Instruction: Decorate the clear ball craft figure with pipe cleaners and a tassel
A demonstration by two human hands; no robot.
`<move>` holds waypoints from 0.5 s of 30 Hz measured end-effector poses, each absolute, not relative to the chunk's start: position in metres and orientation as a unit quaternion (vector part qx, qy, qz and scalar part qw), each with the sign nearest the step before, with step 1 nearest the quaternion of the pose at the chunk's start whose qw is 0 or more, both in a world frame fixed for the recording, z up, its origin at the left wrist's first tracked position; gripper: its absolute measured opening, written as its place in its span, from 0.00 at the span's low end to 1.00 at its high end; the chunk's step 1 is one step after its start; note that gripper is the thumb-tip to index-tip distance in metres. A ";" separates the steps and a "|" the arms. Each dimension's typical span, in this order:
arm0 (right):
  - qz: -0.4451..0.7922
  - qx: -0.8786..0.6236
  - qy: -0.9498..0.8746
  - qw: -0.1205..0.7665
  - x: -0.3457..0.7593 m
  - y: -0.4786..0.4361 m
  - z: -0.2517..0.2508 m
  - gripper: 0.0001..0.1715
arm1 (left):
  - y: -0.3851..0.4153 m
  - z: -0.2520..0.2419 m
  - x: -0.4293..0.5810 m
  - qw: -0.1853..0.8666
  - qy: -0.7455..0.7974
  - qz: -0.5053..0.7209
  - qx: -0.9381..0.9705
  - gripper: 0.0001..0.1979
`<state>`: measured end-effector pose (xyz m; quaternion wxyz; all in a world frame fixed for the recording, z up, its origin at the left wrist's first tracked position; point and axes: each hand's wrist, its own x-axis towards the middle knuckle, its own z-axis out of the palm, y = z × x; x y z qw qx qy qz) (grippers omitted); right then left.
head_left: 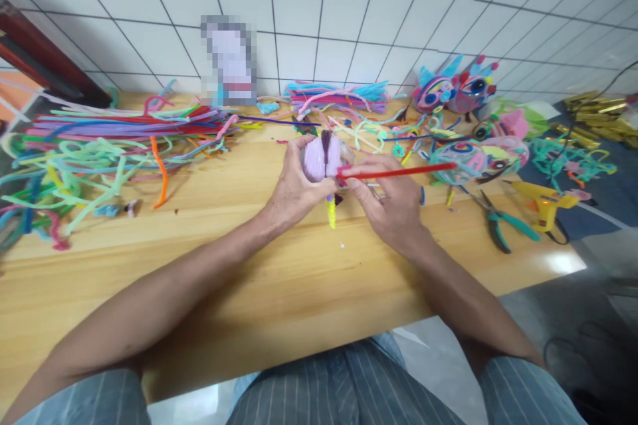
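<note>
My left hand [296, 189] is closed round a small lilac pipe-cleaner figure [319, 158] with a dark stripe down its middle and a yellow tail [331, 214] hanging below. My right hand [386, 202] pinches a red pipe cleaner [403, 172] that sticks out to the right; its left end touches the lilac figure. Both hands are held just above the wooden table [279, 279], near its middle.
A big pile of loose coloured pipe cleaners [100, 139] covers the table's left. More lie at the back [339, 96]. Finished colourful fish-like figures [456, 89] sit at the right, with green-handled pliers [498, 219] and a yellow glue gun [545, 202]. A white tiled wall stands behind.
</note>
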<state>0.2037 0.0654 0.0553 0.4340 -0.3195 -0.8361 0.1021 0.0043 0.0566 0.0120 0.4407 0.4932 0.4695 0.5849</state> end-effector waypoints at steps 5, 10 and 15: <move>0.305 -0.375 -0.844 0.233 0.273 0.062 0.111 0.18 | 0.067 0.017 -0.009 0.449 0.474 0.600 0.463 0.45; 0.580 -0.339 -0.731 0.118 0.359 0.036 0.107 0.35 | 0.074 0.024 -0.019 0.492 0.488 0.604 0.394 0.39; 0.419 -0.583 -0.628 0.300 0.405 0.021 0.033 0.33 | 0.081 0.013 -0.028 0.456 0.493 0.593 0.443 0.40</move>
